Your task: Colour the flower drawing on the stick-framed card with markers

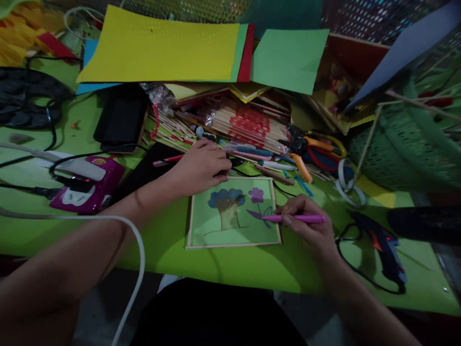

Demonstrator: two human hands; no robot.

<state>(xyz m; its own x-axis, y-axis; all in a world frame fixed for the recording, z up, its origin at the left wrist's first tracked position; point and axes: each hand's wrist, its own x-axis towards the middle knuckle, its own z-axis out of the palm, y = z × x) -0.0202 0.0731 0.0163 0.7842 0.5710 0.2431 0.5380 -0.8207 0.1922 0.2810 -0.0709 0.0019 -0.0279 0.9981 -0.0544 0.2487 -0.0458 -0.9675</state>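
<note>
My right hand [308,226] is closed around a pink marker pen [304,218], its tip touching the drawing at a leaf beside the flower stem. The drawing [198,211] lies on green paper edged with thin wooden sticks. It shows a brown tree trunk with a blue crown and a pink flower [256,194] with a purple stem and leaves. At the top left edge of the frame rests my left hand [203,163], fingers loosely bent and somewhat apart, with nothing visible in them. Its fingertips lie close to the scattered pens.
Pens, sticks and orange-handled scissors [301,167] lie behind the drawing. Coloured paper sheets [162,48] lean at the back. To the right are a glue gun [383,247], white tape [347,185] and a green basket [406,144]; to the left, a purple power strip [111,180], cables and a phone [120,117].
</note>
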